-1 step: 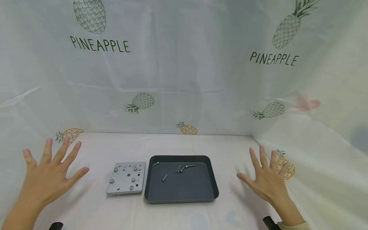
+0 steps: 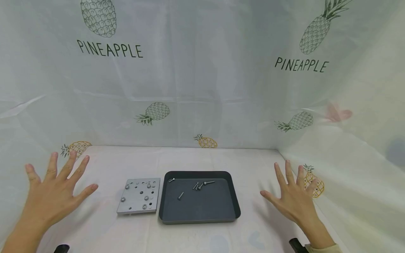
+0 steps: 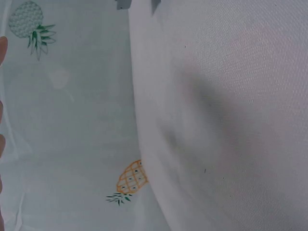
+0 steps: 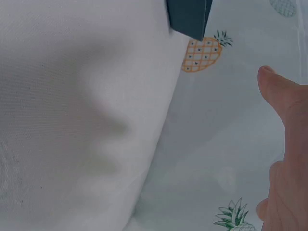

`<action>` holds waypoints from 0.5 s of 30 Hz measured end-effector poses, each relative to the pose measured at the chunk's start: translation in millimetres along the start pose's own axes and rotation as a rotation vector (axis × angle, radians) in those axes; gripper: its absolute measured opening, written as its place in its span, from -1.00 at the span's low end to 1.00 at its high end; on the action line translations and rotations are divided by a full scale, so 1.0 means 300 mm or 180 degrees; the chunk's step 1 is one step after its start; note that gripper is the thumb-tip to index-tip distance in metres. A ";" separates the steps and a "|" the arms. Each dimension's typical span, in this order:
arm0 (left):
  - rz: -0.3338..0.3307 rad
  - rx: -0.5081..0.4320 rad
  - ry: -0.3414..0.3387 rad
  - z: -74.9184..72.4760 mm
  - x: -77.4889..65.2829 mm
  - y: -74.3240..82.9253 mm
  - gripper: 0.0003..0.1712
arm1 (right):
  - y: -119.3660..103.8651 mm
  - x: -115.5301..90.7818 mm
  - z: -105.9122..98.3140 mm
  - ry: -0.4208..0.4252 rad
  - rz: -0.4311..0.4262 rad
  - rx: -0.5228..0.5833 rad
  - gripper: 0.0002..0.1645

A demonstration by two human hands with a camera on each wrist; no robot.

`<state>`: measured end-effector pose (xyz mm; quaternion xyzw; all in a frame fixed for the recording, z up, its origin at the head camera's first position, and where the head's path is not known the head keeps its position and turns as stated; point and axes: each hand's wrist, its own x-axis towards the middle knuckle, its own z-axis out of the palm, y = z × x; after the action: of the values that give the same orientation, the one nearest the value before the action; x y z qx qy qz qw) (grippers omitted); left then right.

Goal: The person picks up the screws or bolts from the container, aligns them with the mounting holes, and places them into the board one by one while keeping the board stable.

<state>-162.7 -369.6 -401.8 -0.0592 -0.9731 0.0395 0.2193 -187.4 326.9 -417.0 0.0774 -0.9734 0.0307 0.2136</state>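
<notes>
Fingers spread wide, the left hand (image 2: 54, 193) hovers over the left side of the table and holds nothing. On the right side, the right hand (image 2: 295, 200) is likewise spread and empty, its thumb pointing toward the tray. Between them lies a dark grey tray (image 2: 202, 211) with several loose screws (image 2: 197, 186) in its far half. Left of the tray sits a silver metal plate (image 2: 134, 193) with drilled holes and several screws (image 2: 146, 198) seated in it. Neither hand touches the plate or the tray. In the right wrist view the right hand (image 4: 288, 139) shows at the right edge.
A white cloth covers the table (image 2: 196, 239). Behind it hangs a pale curtain (image 2: 196, 77) printed with pineapples, which also runs along the right side. Dark wrist-camera pieces show below both hands at the bottom of the head view.
</notes>
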 end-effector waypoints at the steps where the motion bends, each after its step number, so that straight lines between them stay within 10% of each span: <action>1: -0.0001 0.0001 0.0002 0.000 0.000 0.001 0.25 | 0.000 -0.001 0.001 0.0006 -0.0004 0.0002 0.35; 15: -0.0014 -0.0001 -0.0016 -0.014 0.008 0.005 0.24 | -0.007 0.022 0.003 0.0051 -0.0055 0.0024 0.35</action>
<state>-162.7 -367.6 -397.2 -0.0569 -0.9737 0.0389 0.2170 -193.2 323.7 -415.0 0.0863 -0.9708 0.0332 0.2213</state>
